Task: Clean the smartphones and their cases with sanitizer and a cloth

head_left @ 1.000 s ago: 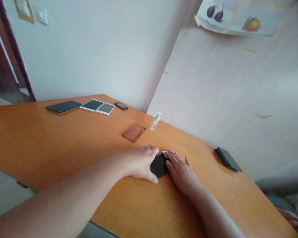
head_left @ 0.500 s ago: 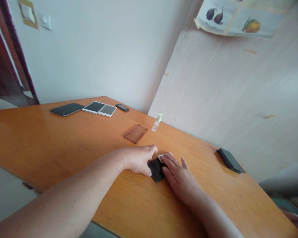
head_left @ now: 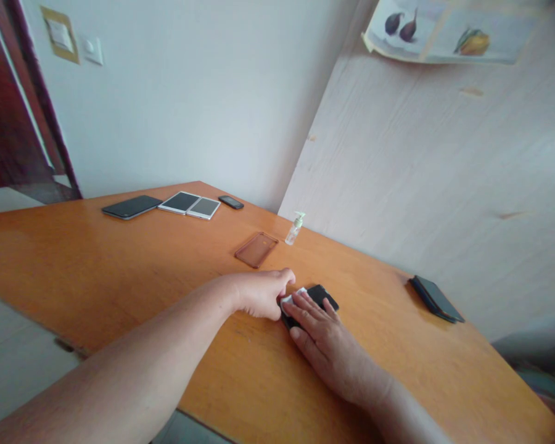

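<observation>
A black smartphone (head_left: 324, 296) lies flat on the wooden table in front of me. My left hand (head_left: 264, 295) grips its left end, thumb and fingers at the edges. Over the phone's left part lies my right hand (head_left: 321, 333), its fingers stretched out and pressing a folded white wipe (head_left: 288, 301) against the surface. The fingers cover much of both the wipe and the phone. Beyond my left hand is a brown translucent phone case (head_left: 256, 250), lying apart from both hands.
A small pump bottle (head_left: 294, 229) stands behind the case. Along the back lie a dark tablet (head_left: 132, 207), two white-framed devices (head_left: 179, 202) (head_left: 204, 208) and a small dark phone (head_left: 231, 202). A dark folding case (head_left: 436, 299) is near the right edge of the table (head_left: 351, 413).
My right hand has slid the wipe leftward across the phone, towards my left hand. The phone's right end now shows. My left hand keeps its grip, and the view has shifted slightly.
</observation>
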{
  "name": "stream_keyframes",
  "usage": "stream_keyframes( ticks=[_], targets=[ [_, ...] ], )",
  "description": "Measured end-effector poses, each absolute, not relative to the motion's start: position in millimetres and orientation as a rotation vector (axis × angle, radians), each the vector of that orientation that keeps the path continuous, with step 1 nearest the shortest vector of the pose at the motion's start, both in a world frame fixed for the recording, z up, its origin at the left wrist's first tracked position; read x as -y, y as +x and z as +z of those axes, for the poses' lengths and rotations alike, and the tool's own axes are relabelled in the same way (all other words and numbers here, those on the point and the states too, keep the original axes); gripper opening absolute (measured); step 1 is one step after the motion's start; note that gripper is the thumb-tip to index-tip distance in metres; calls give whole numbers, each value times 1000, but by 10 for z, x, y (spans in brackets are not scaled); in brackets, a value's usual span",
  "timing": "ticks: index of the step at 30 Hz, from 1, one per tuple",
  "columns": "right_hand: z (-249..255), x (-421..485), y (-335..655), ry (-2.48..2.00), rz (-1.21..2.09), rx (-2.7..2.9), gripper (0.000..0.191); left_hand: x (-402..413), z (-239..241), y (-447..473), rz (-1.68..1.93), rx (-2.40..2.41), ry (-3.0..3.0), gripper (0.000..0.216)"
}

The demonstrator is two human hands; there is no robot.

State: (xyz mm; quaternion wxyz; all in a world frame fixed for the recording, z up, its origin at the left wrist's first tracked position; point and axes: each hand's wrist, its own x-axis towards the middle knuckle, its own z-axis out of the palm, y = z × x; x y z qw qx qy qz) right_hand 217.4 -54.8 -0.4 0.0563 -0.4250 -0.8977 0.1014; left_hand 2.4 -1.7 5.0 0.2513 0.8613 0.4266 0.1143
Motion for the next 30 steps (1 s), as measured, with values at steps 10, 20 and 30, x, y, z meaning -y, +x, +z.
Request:
stream_keyframes(
  ticks=[10,20,30],
  targets=[
    [-106,445,2371,-1520,157,2576,50,21,54,22,301,-1178,2341,47],
    [1,581,2376,-1440,215,2623,48,-18,50,35,332,-1143,2373,29],
    [144,751,2369,-1292,374,2768,50,-20,17,30,378,-1126,2372,26]
  ],
)
